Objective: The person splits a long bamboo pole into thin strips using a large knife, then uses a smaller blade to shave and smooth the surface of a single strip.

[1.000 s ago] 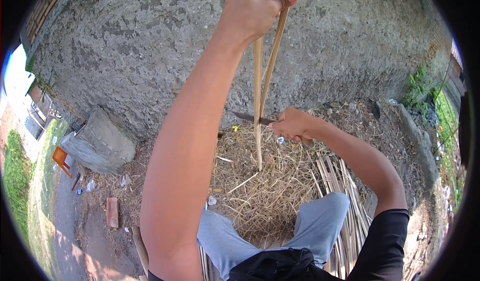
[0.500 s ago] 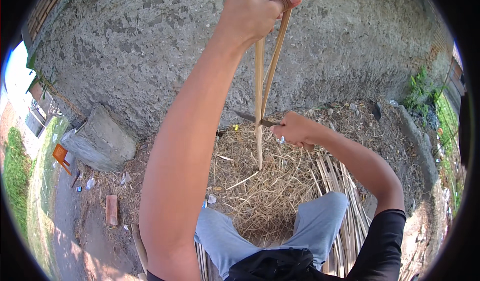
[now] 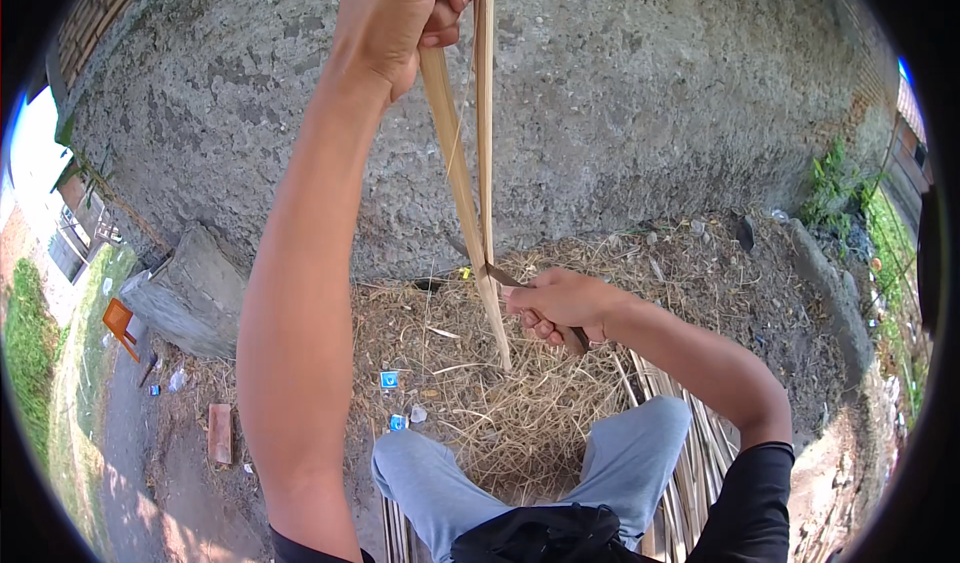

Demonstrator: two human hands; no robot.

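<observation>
At the top of the view my left hand (image 3: 395,18) is closed round the upper part of a pale split strip, apparently bamboo (image 3: 452,158). The strip parts into two lengths above the blade and comes together in one tapering end below it. My right hand (image 3: 562,306) grips the handle of a knife (image 3: 500,275), whose dark blade lies across the strip at the fork of the split. The strip's top ends are outside the picture.
Long thin strips (image 3: 700,448) lie beside my right leg. Straw-like shavings (image 3: 520,418) cover the ground between my knees. A rough grey wall (image 3: 620,93) rises in front, with a concrete block (image 3: 195,293) at left. A brick (image 3: 220,433) lies near my left arm.
My left hand has moved left and up, and the two lengths now lean left. My right hand and the knife have shifted left and slightly nearer, with the blade still at the split.
</observation>
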